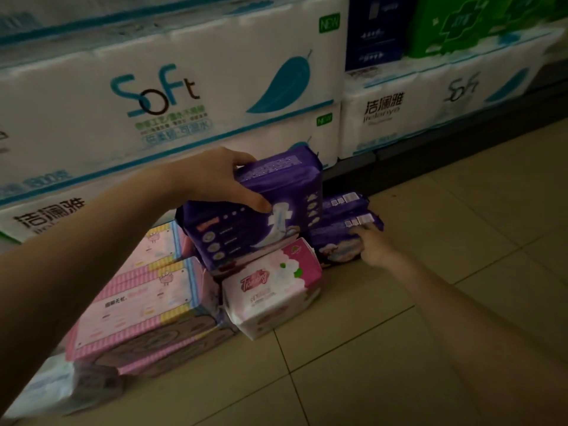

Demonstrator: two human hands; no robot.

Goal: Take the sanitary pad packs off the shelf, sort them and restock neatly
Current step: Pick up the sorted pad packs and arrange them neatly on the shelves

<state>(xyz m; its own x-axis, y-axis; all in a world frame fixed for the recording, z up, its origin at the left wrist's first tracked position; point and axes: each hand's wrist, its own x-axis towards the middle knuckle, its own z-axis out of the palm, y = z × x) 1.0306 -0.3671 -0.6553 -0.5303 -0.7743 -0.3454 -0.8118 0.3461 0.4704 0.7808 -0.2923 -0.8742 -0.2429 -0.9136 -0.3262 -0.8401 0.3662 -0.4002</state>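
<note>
Purple pad pack (261, 210) glossy, gripped by left hand (215, 176); print seemingly pad-shaped.

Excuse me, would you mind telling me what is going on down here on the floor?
A person is sorting sanitary pad packs on the tiled floor in front of shelves of tissue. The left hand grips an upright purple pack atop the pile, while the right hand touches a low stack of purple packs beside it. Pink striped packs and a white floral pack sit in front.
</note>
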